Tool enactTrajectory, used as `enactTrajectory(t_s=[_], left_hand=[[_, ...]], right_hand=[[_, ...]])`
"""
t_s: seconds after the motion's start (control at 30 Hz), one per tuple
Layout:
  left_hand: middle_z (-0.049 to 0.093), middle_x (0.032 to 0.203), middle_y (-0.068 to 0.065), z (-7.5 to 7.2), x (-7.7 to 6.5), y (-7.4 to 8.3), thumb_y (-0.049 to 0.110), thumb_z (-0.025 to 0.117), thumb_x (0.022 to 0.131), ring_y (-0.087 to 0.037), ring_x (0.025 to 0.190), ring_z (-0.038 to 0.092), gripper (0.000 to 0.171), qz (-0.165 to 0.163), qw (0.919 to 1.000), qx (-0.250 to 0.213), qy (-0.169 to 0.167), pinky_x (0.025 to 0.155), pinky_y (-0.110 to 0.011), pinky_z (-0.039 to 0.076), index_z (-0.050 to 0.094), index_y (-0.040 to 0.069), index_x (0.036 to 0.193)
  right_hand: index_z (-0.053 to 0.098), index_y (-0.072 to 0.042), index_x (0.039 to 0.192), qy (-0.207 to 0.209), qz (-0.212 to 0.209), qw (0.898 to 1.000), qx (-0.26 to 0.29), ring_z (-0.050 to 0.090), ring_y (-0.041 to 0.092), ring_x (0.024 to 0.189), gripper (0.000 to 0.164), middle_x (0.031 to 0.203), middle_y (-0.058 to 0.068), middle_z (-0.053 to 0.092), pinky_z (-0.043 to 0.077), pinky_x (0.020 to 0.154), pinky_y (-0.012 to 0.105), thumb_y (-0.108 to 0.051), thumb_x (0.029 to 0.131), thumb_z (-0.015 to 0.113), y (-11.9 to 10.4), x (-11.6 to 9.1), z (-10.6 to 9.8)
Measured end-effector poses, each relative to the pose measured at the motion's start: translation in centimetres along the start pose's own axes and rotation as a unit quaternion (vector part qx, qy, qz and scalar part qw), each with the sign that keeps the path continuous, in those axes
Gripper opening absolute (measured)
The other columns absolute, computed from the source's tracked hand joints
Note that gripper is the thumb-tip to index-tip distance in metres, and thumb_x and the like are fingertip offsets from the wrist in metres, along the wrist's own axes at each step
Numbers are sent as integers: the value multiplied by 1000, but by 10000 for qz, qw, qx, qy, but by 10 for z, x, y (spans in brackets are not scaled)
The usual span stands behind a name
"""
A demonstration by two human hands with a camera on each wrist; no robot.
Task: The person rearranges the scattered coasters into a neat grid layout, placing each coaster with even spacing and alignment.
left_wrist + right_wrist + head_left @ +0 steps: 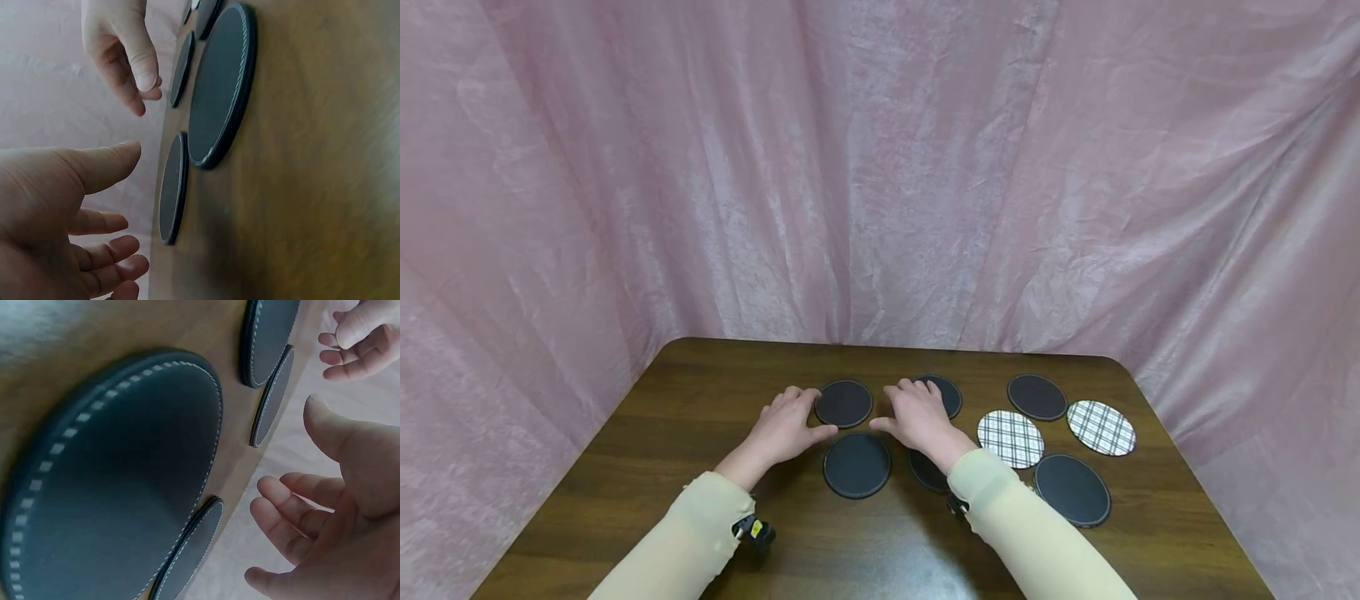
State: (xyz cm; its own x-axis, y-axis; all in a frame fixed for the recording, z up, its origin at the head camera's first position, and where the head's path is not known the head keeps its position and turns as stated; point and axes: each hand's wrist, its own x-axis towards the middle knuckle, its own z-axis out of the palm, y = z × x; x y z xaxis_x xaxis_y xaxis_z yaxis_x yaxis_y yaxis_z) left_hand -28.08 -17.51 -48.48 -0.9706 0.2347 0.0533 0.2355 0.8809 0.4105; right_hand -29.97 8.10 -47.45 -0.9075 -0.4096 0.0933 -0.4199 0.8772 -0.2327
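My left hand (786, 425) hovers over the table, holding nothing, its thumb apart from its fingers. Nearest to it are a dark round coaster (843, 404) at the back and another dark coaster (857, 467) in front. The right hand (917, 417), also holding nothing, is held above two more dark coasters. It partly covers the back coaster (949, 398), while the wrist and sleeve hide much of the front coaster (923, 472). Pale stitching along the rim of a dark coaster (125, 469) shows in the right wrist view. Both hands stand apart from the coasters in the wrist views.
To the right lie two white plaid coasters, one nearer the middle (1011, 439) and one farther right (1102, 427). A dark coaster (1037, 397) sits behind them, and another dark coaster (1072, 490) lies in front. Pink curtains (880, 183) hang behind the brown wooden table (700, 367).
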Motion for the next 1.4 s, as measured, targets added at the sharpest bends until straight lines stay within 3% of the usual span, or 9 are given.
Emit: enactTrajectory(t_s=[0.13,0.37,0.53,0.77,1.03,1.4], left_hand=[[62,137,-24,-2,13,-7,42,84,99,-46,129,58,72,-114,9999,-46,-76,105,-68,46,61,-3,151],[64,136,-25,-1,27,-12,44,85,98,-47,130,58,75,-222,9993,-71,-291,106,-70,46,60,-5,150],[63,139,-27,0,34,-13,45,88,95,-49,131,58,79,-368,9983,-97,-448,107,-69,47,60,-6,150],[63,137,-26,1,38,-12,47,89,93,-47,130,57,81,-473,9964,-21,-704,106,-68,48,61,-6,148],[64,134,-25,2,43,-12,44,93,89,-46,128,56,82,-518,9957,25,-766,105,-65,49,62,-7,146],[64,122,-24,1,44,-9,38,99,84,-45,121,58,78,-614,9957,-89,-694,104,-58,50,62,-8,134]], right_hand=[[69,-6,146,-128,53,9999,-77,62,36,127,67,135,12,69,42,115,60,-52,99,83,-1,12,1],[68,-7,149,-635,305,9975,50,60,36,128,73,140,12,69,44,110,58,-52,95,87,-8,30,0],[72,-9,143,-779,353,9963,87,62,35,123,70,132,9,72,44,108,58,-50,91,91,-11,40,3],[73,-9,142,-901,458,9946,243,63,36,124,70,129,10,70,45,106,60,-50,89,93,-13,49,9],[71,-8,146,-879,513,9943,330,60,38,130,78,138,15,66,44,110,63,-53,87,93,-11,54,19],[69,-8,147,-735,516,9954,331,56,37,128,80,136,14,65,44,110,58,-50,84,97,-10,59,24]])
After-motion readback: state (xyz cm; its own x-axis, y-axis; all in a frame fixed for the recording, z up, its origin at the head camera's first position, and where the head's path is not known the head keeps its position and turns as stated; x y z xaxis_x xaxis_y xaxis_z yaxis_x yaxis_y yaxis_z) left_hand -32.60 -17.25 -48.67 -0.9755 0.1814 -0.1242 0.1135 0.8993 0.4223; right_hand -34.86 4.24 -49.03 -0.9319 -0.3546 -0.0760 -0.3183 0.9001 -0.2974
